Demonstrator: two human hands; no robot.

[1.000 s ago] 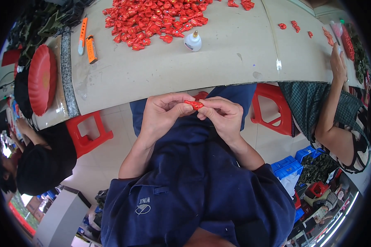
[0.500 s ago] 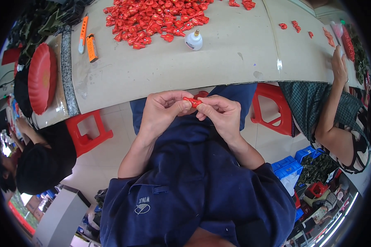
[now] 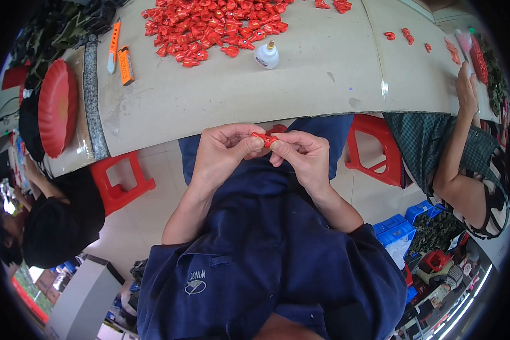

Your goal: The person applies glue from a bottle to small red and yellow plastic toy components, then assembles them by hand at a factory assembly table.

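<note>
A small glossy red plastic part (image 3: 265, 139) is pinched between my two hands, just off the table's near edge and above my lap. Thumb and fingertips of my left hand (image 3: 224, 152) grip its left end. My right hand (image 3: 305, 156) holds the other end in the same kind of pinch. Fingers cover much of the part, so its full shape is hidden. Beyond the hands, a heap of similar red parts (image 3: 209, 28) lies on the table. A small white bottle with a brass-coloured tip (image 3: 267, 55) stands at the heap's near right.
An orange craft knife (image 3: 114, 48) and an orange box (image 3: 126, 66) lie left on the table (image 3: 238, 90). A red fluted tray (image 3: 58, 107) sits farther left. Several loose red parts (image 3: 407, 36) are at right. Co-workers sit both sides; a co-worker's hand (image 3: 466, 90) reaches over the right end.
The red part has turned slightly between my fingertips, and my right hand has shifted a little. Both hands keep their hold on it.
</note>
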